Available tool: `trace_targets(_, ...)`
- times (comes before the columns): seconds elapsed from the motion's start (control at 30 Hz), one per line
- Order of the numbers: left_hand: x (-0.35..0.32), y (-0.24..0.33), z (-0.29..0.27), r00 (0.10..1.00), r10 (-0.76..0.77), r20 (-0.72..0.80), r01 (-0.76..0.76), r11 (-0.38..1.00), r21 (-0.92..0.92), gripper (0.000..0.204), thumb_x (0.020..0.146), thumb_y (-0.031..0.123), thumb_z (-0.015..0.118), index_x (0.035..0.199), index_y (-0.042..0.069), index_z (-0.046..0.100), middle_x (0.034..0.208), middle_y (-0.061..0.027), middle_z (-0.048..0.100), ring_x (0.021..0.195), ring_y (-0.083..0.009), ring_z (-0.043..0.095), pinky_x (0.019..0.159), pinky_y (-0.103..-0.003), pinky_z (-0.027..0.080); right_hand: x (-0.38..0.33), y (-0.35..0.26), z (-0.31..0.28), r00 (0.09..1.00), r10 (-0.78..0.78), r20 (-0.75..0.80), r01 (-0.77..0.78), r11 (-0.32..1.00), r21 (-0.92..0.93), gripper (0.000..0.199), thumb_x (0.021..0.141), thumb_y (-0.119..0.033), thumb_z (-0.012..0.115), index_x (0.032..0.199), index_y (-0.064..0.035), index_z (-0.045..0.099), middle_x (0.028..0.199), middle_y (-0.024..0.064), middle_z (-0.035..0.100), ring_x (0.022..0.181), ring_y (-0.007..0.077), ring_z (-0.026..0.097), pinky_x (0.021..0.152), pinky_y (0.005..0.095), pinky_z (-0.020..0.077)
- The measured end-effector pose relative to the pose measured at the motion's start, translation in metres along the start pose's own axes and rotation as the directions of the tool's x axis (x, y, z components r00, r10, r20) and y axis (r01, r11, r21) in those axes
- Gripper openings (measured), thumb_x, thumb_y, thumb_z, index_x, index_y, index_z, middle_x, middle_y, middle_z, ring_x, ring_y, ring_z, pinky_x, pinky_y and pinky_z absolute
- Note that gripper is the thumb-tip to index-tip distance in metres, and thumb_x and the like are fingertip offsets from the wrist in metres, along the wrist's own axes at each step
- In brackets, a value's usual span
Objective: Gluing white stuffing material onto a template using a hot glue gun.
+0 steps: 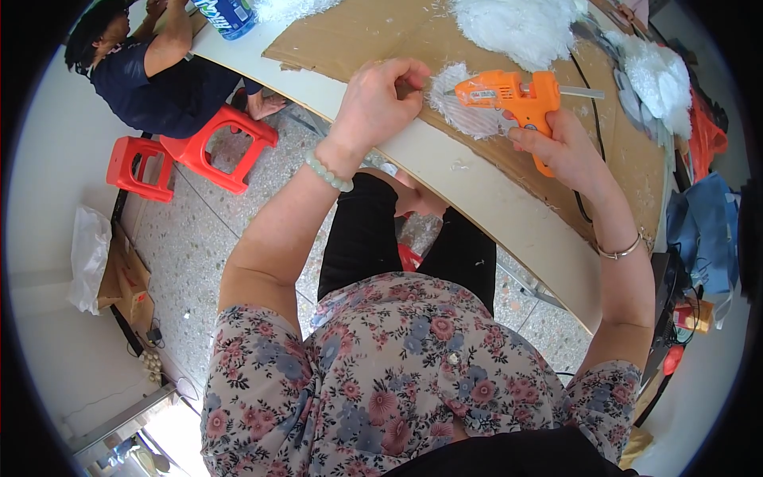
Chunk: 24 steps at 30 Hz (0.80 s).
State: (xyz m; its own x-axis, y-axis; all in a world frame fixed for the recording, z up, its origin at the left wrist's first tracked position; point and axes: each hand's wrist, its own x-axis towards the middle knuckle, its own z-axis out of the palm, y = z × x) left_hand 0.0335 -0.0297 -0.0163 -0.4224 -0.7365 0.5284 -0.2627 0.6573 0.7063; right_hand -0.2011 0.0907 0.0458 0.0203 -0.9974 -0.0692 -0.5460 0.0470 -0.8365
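My right hand (561,153) is wrapped round the handle of an orange hot glue gun (497,89). A clear glue stick (584,92) juts out of its back end, and its nozzle points left. Under the nozzle lies a small whitish piece (470,118), striped on its face with a fringed white edge. Just left of that piece is my left hand (381,99), its fingers curled in toward the thumb. Whatever sits between those fingertips, if anything, is too small to make out.
Brown cardboard (366,44) covers much of the white table (509,203). White fluffy heaps (520,32) lie at the back, and a black cord (598,131) runs past my right hand. A blue-labelled bottle (229,17) stands far left, near a seated person (171,87) and red stools (226,151).
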Motion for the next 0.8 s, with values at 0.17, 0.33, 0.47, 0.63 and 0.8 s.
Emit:
trace_targets(0.17,0.000,0.002,0.001,0.998,-0.056,0.015,0.056,0.998,-0.030,0.021,0.071,0.003,0.061,0.091,0.005,0.067,0.077,-0.0078,0.067,0.069,-0.0243,0.062,0.070,-0.035,0.051,-0.007,-0.010,-0.006,0.993,0.081,0.088,-0.077,0.996,-0.052,0.026,0.084,-0.022,0.066,0.096,0.0008,0.060,0.074,-0.0019,0.055,0.064,0.0045,0.047,0.054,0.0222,0.0368)
trace_targets(0.33,0.000,0.003,0.002,1.000,-0.019,-0.008,0.019,0.999,0.033,0.018,0.073,0.003,0.060,0.090,0.004,0.067,0.076,-0.0091,0.066,0.070,-0.0263,0.060,0.072,-0.036,0.050,-0.014,-0.011,-0.009,0.993,0.069,0.096,-0.067,0.998,-0.019,0.029,0.085,-0.021,0.066,0.102,0.0008,0.058,0.079,-0.0006,0.057,0.068,0.0052,0.048,0.057,0.0221,0.0382)
trace_targets(0.47,0.004,0.003,0.002,1.000,0.021,0.012,-0.023,0.989,0.147,0.013,0.075,0.005,0.060,0.084,0.004,0.069,0.078,-0.0108,0.066,0.071,-0.0298,0.060,0.076,-0.038,0.049,-0.017,0.007,-0.012,0.998,0.009,0.069,-0.020,0.988,0.156,0.031,0.086,-0.017,0.063,0.111,0.0006,0.058,0.093,0.0028,0.061,0.077,0.0068,0.053,0.068,0.0233,0.0439)
trace_targets(0.63,0.016,0.008,0.007,0.984,0.173,0.041,-0.176,0.923,0.342,0.010,0.075,0.006,0.062,0.080,0.005,0.071,0.072,-0.0102,0.065,0.075,-0.0292,0.060,0.078,-0.038,0.047,-0.023,0.008,-0.013,0.997,0.037,-0.075,-0.006,0.926,0.378,0.033,0.088,-0.016,0.060,0.117,-0.0008,0.056,0.101,0.0044,0.062,0.081,0.0094,0.057,0.073,0.0251,0.0459)
trace_targets(0.8,0.030,0.007,0.007,0.975,0.194,0.109,-0.221,0.903,0.369,0.010,0.076,0.007,0.063,0.080,0.007,0.071,0.067,-0.0101,0.064,0.078,-0.0276,0.060,0.079,-0.037,0.047,-0.023,0.018,-0.008,0.991,0.059,-0.124,0.031,0.783,0.622,0.033,0.091,-0.016,0.055,0.120,-0.0013,0.053,0.099,0.0054,0.063,0.081,0.0121,0.059,0.079,0.0301,0.0498)
